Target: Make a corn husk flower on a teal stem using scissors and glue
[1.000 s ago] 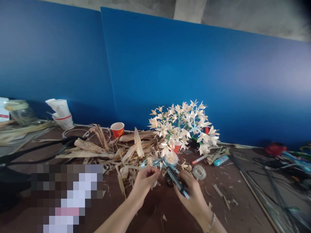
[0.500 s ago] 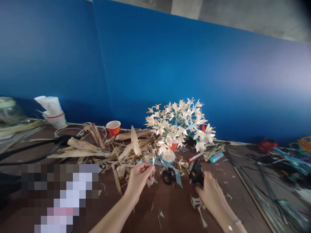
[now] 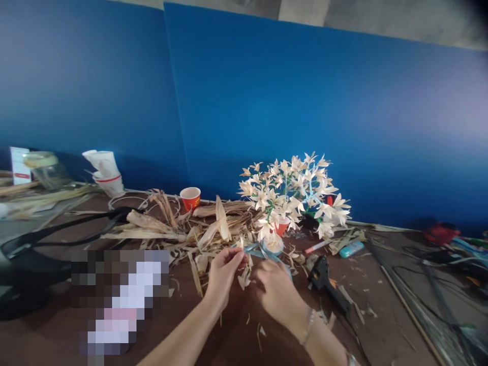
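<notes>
My left hand (image 3: 227,269) pinches a small, pale strip of corn husk (image 3: 241,243), upright between thumb and fingertips. Just to its right, my right hand (image 3: 277,284) is low over the table with curled fingers; what they hold, if anything, is hidden. It covers the spot where black-handled scissors lay. Blue ribbon (image 3: 288,269) shows behind the knuckles, beside a roll of the ribbon (image 3: 273,245). A black hot glue gun (image 3: 328,284) lies on the table to the right of that hand. Behind stands a bunch of cream husk flowers (image 3: 293,193) with green stems.
Dry corn husks (image 3: 171,231) are heaped at left, before a red paper cup (image 3: 190,199). A white cup (image 3: 109,180) and a glass jar (image 3: 48,170) stand farther left. A marker (image 3: 316,247) and turquoise packet (image 3: 351,249) lie right. Cables run along the right side.
My right hand has let go of the glue gun, which now lies on the table, and has moved left to the scissors' spot. My left hand keeps its pinch. The view has turned slightly left.
</notes>
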Demonstrator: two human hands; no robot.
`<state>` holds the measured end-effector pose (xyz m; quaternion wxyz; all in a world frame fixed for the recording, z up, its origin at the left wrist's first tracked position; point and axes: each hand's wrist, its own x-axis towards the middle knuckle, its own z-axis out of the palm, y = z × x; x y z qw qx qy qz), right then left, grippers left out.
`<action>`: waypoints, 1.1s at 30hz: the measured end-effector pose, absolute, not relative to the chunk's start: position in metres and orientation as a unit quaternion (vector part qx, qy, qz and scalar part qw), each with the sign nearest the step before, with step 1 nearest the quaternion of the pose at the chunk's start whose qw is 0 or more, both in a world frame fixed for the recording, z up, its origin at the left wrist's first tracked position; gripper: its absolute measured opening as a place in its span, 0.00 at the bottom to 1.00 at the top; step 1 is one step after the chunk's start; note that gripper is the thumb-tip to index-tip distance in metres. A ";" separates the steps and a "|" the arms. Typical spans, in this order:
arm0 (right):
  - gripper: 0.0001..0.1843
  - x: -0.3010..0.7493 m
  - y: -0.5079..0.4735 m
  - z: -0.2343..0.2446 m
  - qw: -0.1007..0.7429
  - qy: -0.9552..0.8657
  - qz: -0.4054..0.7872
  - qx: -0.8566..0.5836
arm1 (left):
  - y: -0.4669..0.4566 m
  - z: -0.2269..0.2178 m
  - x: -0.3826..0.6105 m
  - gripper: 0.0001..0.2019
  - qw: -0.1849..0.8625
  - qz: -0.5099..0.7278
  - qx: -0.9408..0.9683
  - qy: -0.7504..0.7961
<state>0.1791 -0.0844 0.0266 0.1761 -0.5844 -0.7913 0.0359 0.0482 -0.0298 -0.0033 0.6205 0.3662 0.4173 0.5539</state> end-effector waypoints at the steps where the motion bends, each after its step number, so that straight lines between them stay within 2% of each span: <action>1: 0.08 0.171 -0.079 0.021 0.191 -0.799 0.043 -0.568 | -0.029 -0.003 0.048 0.13 0.616 0.556 0.366 0.420; 10: 0.11 0.158 -0.068 -0.005 0.252 -0.777 0.095 -0.569 | -0.025 -0.002 0.045 0.10 0.596 0.566 0.379 0.426; 13: 0.10 0.163 -0.066 -0.004 0.340 -0.746 0.172 -0.547 | -0.026 -0.001 0.046 0.12 0.613 0.554 0.366 0.428; 17: 0.04 0.171 -0.062 -0.002 0.496 -0.614 0.293 -0.540 | -0.028 -0.002 0.047 0.13 0.655 0.530 0.347 0.412; 20: 0.06 0.176 -0.060 0.000 0.563 -0.531 0.324 -0.544 | -0.030 -0.003 0.050 0.13 0.684 0.504 0.358 0.388; 26: 0.04 0.180 -0.060 0.001 0.596 -0.553 0.266 -0.519 | -0.035 -0.005 0.053 0.11 0.707 0.449 0.401 0.371; 33: 0.05 0.181 -0.061 0.000 0.569 -0.568 0.240 -0.544 | -0.036 -0.009 0.053 0.11 0.693 0.436 0.430 0.380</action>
